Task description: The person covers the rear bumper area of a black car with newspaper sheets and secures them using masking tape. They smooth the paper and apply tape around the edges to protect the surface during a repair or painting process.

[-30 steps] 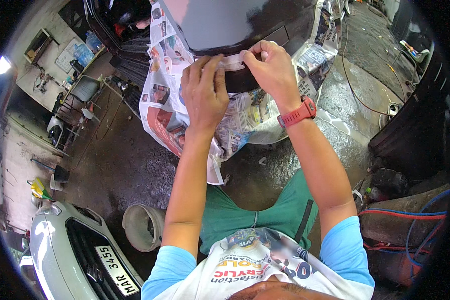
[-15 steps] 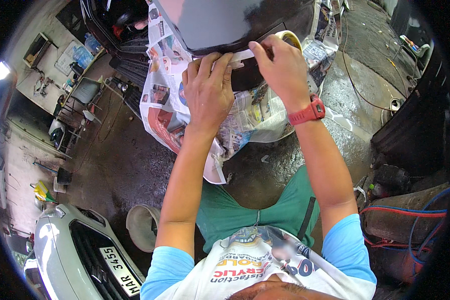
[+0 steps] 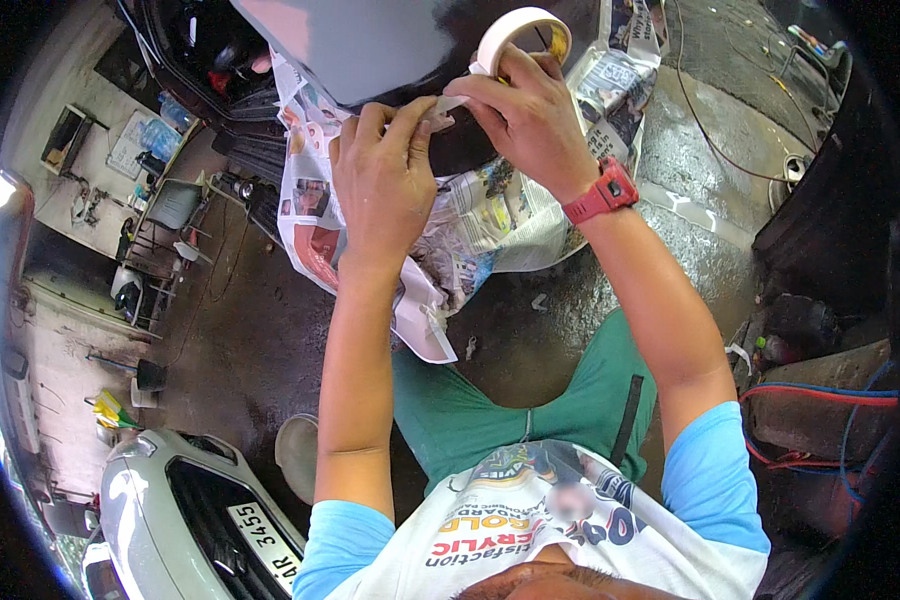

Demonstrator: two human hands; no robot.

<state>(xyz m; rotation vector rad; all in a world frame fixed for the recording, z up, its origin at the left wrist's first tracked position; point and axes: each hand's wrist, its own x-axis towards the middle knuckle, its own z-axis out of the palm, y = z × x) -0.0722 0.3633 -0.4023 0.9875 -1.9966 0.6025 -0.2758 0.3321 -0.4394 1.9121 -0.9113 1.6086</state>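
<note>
My right hand (image 3: pixel 532 122), wearing a red watch, is closed around a roll of pale masking tape (image 3: pixel 490 45), which rises above its fingers. Close by, my left hand (image 3: pixel 385 175) pinches a short, crumpled tape strip (image 3: pixel 448 106) between thumb and fingertips. The right thumb meets this strip from the other side. Both hands are at the lower edge of a dark car body panel with a grey patch (image 3: pixel 390 45). Newspaper sheets (image 3: pixel 490 212) wrap the area around and below the panel; part of the panel's edge is hidden behind my hands.
A silver car (image 3: pixel 160 510) stands at lower left, beside a pale bucket (image 3: pixel 297 458). Red and blue hoses (image 3: pixel 820 393) lie over a cylinder at right. A chair (image 3: pixel 175 203) and a cluttered table stand at the left wall. The floor (image 3: pixel 240 330) looks wet.
The tape roll has come up and turned, showing more of its ring. The strip that lay straight along the panel edge is now short and crumpled between my closer fingertips.
</note>
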